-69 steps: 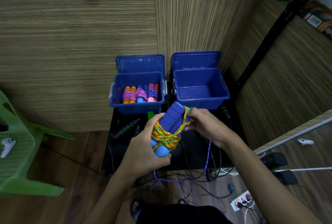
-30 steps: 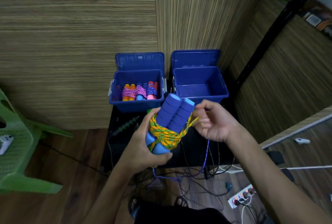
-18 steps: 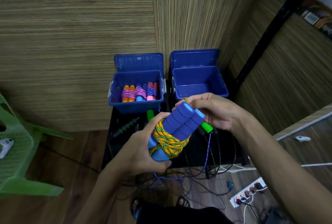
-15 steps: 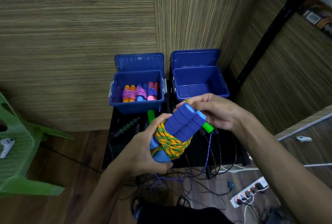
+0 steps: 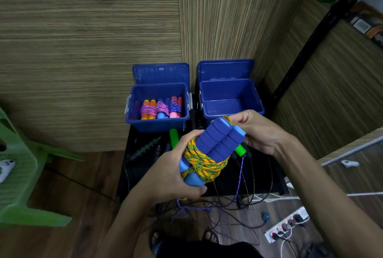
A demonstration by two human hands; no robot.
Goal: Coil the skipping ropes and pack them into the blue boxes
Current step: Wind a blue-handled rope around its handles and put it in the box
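My left hand grips the lower end of a skipping rope bundle: two blue foam handles wound round with yellow-green cord. My right hand pinches the cord's end at the top of the handles. Behind stand two open blue boxes. The left box holds several coiled ropes with orange, blue and pink handles. The right box shows only its bare inside. Green rope handles and a purple cord lie on the black surface under my hands.
A wood-grain partition rises behind the boxes and along the right. A green plastic chair with a white controller stands at left. Tangled black cables and a power strip cover the floor near my feet. A black post slants at upper right.
My right hand has carried the loose cord end from the bundle's right side up to the top of the handles. The left hand has kept its grip.
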